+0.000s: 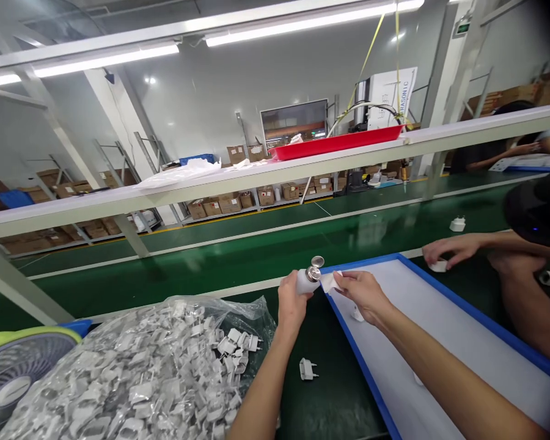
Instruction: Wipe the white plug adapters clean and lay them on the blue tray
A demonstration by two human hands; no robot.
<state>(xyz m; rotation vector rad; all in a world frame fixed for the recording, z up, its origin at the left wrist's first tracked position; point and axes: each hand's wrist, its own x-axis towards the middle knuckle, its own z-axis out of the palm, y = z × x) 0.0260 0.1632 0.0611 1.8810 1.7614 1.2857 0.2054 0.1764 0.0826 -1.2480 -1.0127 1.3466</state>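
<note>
My left hand is wrapped round a white pump dispenser bottle, tilted to the right, its metal lid flipped up. Pinched in my right hand is a white cloth, close beside the bottle's metal top. Below my right hand a small white part lies in the blue-rimmed tray, partly hidden. A white plug housing with two pins rests on the dark green surface between my left forearm and the tray.
Left of my arm is a clear plastic bag heaped with white plug parts. A fan stands at far left. Across the tray a co-worker's hand holds a white piece near another plug. A red tray sits on the raised shelf.
</note>
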